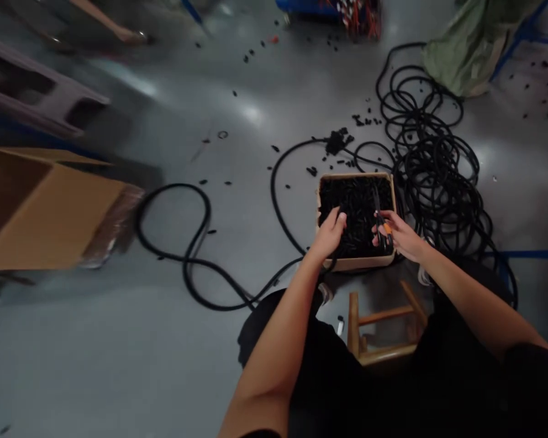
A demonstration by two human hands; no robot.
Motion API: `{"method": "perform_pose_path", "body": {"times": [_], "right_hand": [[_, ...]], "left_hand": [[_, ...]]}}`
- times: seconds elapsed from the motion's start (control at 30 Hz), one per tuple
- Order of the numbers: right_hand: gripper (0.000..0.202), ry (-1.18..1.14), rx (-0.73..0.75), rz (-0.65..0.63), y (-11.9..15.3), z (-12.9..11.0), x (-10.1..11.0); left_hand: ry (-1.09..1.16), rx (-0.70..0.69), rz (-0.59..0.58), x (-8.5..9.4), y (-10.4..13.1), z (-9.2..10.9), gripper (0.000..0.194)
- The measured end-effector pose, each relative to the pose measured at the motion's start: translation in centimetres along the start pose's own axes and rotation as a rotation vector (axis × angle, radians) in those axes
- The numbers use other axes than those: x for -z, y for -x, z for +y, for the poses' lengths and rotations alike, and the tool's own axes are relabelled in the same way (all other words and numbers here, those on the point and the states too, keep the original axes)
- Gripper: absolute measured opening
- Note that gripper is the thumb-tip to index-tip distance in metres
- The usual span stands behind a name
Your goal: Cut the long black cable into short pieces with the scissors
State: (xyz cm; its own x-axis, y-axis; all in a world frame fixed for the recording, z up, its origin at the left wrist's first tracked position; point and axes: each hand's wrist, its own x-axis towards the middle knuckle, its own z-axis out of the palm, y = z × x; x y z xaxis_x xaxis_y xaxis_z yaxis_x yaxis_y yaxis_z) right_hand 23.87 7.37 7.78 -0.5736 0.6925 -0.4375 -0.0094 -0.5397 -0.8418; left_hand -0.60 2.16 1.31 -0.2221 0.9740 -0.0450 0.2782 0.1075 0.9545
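Observation:
Over a cardboard box (356, 263) filled with short black pieces (358, 210), both my hands are at work. My left hand (329, 234) is closed, the thumb on top, around a length of black hose (332, 263) that hangs down beside the wrist; its tip is hard to make out against the dark contents. My right hand (402, 236) grips a pair of scissors (385, 230) with orange and black handles. Their dark blades point away from me over the box and look slightly blurred.
A tangled heap of black hose (438, 164) lies right of the box, and one loop (196, 261) runs left. Small black bits (338, 141) are scattered on the floor. A wooden stool (388, 353) stands between my legs; an open carton (50, 213) is at left.

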Motion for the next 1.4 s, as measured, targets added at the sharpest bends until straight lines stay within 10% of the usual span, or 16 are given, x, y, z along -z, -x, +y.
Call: {"method": "perform_pose_path", "body": {"times": [0.63, 1.03, 1.4], "right_hand": [[0.045, 0.705, 0.165, 0.023, -0.4, 1.8, -0.5], [0.04, 0.864, 0.236, 0.057, -0.6, 2.1, -0.7], [0.035, 0.875, 0.294, -0.126, -0.9, 1.8, 0.8]], "left_hand": [[-0.119, 0.048, -0.038, -1.3, 2.8, 2.4, 0.028], [0.009, 0.039, 0.017, -2.5, 3.4, 0.8, 0.047], [0.243, 0.195, -0.32, 1.1, 2.6, 1.5, 0.067]]}}
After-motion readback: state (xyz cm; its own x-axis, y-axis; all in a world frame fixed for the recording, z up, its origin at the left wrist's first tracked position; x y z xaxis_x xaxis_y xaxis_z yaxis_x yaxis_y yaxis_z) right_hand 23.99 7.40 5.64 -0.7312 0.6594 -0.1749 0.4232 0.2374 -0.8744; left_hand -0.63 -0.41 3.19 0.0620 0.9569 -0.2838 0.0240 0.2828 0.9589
